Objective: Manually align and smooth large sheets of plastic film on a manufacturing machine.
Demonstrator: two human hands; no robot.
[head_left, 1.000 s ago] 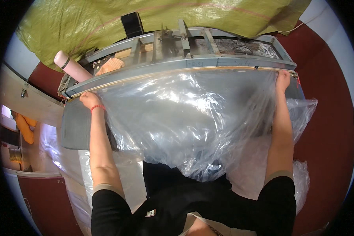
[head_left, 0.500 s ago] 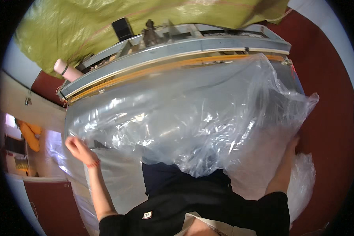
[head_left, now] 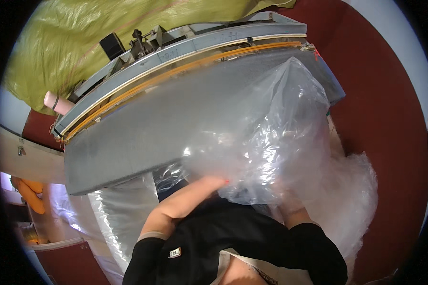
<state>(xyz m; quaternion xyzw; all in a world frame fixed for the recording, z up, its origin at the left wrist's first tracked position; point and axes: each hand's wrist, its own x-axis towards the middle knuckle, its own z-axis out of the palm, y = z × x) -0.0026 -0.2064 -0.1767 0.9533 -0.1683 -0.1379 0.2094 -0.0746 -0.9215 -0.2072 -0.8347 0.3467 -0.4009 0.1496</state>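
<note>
A clear plastic sheet [head_left: 280, 137], gathered and wrinkled, covers the right part of a grey worktop [head_left: 128, 137] and bunches up against my body. My left hand [head_left: 219, 182] reaches across to the right, at the lower edge of the plastic, with a red band at the wrist. Its fingers are hidden behind the film. My right hand [head_left: 289, 202] is close to my body, under or behind the film. Through the plastic it shows only as a blur, so its fingers cannot be made out.
Along the worktop's far edge runs a long grey metal frame [head_left: 190, 47] with an orange strip [head_left: 176, 73]. A pink roll [head_left: 58, 103] and a black box [head_left: 112, 46] sit by it. More clear plastic [head_left: 356, 199] hangs at the right, above the dark red floor [head_left: 390, 123].
The plastic has been drawn off the left of the worktop and gathered to the right. My left hand has moved right across my body; my right hand has come inward. The view has shifted.
</note>
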